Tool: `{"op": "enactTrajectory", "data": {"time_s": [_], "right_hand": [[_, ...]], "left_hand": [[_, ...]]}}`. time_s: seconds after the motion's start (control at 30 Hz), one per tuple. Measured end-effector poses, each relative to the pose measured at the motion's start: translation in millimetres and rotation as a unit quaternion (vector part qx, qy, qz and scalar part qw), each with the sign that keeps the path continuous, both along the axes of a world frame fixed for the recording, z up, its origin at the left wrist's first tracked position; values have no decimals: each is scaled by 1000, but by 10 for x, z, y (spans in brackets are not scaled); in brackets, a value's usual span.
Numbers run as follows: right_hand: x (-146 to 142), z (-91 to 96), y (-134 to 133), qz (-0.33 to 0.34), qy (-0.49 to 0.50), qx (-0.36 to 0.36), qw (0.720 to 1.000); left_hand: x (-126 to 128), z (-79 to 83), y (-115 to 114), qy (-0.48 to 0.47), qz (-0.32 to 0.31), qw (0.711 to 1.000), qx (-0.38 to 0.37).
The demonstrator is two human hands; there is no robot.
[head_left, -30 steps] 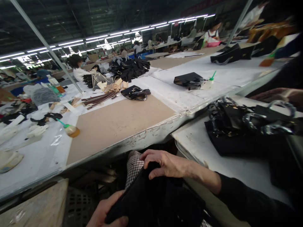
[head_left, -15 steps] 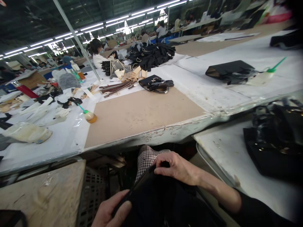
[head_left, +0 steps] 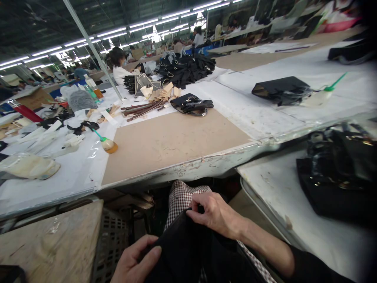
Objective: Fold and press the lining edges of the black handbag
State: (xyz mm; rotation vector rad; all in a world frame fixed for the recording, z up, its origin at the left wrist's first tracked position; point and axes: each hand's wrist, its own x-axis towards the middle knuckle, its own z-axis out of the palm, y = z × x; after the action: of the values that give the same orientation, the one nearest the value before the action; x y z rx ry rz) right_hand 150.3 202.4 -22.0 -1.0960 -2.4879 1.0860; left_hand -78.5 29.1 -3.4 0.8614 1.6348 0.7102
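The left hand (head_left: 135, 261) at seven o'clock and the right hand (head_left: 213, 214) at five both pinch the edge of one black piece (head_left: 179, 247) at six. Two green-spouted bottles (head_left: 109, 146) sit on a white-covered table (head_left: 70, 171), at nine and two; one tan board (head_left: 176, 135) lies between. Strip lights (head_left: 113, 32) run under a dark roof (head_left: 132, 11).

Viewed from the room, with twelve o'clock straight ahead of the seated person: one black piece (head_left: 176, 245), matt, soft and flexible, lies across checked cloth (head_left: 178, 196) on the lap. The upper-left edge runs obliquely from about eight o'clock to twelve o'clock. This edge is pinched at both of those points and is nearly straight between them. The body slopes down toward six o'clock in loose, dark folds. Whether it is a whole bag or one part cannot be determined.
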Motion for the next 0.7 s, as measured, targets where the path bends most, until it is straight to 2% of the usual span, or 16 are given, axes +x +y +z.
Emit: {"op": "enactTrajectory", "data": {"time_s": [0.07,0.13,0.23,0.4,0.6,0.7], "right_hand": [[-29,3,-29,-12,-14,3,1000],[-61,1,-50,-21,-24,6,999],[-88,-7,-61,-35,-33,8,999],[-71,-6,-68,-46,-33,2,998],[-90,54,-105,-38,-41,-1,998],[-96,77,-120,-41,-43,2,998]], "left_hand": [[6,-3,51,-30,-2,999,-16],[25,3,113,-42,-16,999,9],[59,14,198,6,-68,996,61],[38,17,269,157,-158,974,30],[4,161,467,141,-218,965,-27],[82,232,665,156,-247,956,-9]]}}
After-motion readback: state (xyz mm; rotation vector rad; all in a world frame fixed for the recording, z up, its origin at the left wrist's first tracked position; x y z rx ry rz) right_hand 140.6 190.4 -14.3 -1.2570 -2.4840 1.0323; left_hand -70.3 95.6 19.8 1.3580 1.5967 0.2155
